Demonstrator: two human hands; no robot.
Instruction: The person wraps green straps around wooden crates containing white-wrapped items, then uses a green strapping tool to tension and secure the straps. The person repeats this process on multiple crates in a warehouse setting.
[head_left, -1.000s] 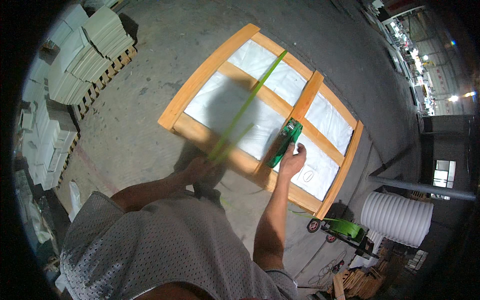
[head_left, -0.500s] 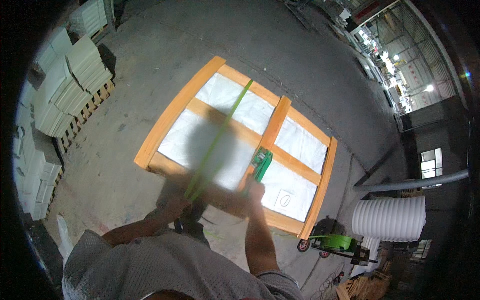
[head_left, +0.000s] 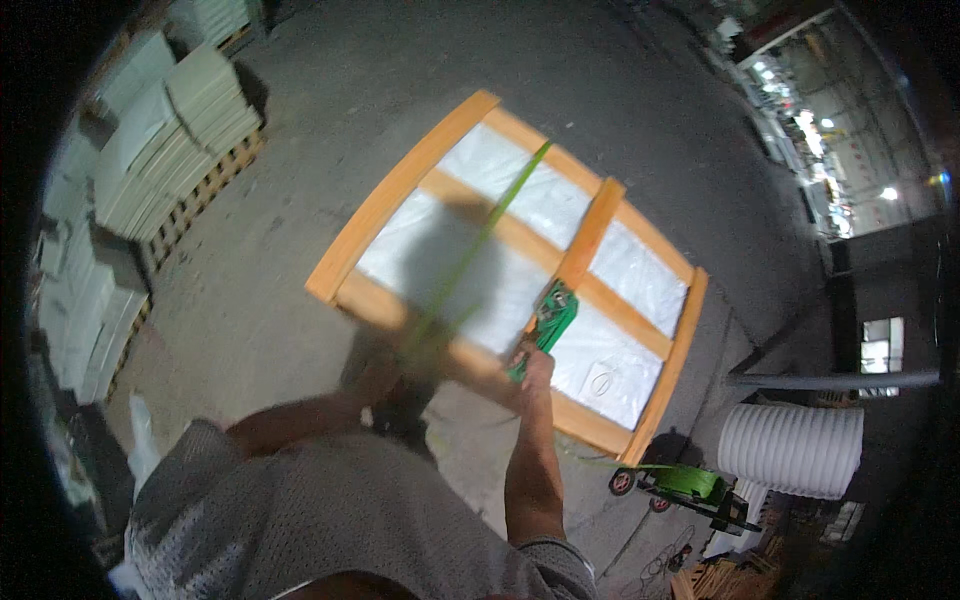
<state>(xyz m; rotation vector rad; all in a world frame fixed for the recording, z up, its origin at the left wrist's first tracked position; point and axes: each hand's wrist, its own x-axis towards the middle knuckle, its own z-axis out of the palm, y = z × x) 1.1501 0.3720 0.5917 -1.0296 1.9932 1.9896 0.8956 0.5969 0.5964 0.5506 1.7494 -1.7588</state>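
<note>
A flat wooden crate (head_left: pixel 600 235) with orange-brown slats over white wrapped sheeting lies in front of me. A green plastic strap (head_left: pixel 495 218) crosses its left half from the far edge to the near one. Close to the crate's near edge, two strands of the strap come together at my left hand (head_left: pixel 378 380), which is closed on them; its fingers are dark and blurred. My right hand (head_left: pixel 537 372) grips the handle of a green strapping tool (head_left: pixel 555 312), held over the crate's middle slat. The tool does not appear to be on the strap.
Stacked white boards (head_left: pixel 180 130) stand on wooden pallets at the left. Near the crate's right corner is a wheeled cart with a green strap coil (head_left: pixel 690 483). Beyond it lies a big white foam roll (head_left: pixel 790 450), with wood pieces (head_left: pixel 735 578) below.
The whole scene has shifted rightward in the picture as my head moved. My right hand still holds the strapping tool, now tilted more. My left hand stays by the strap.
</note>
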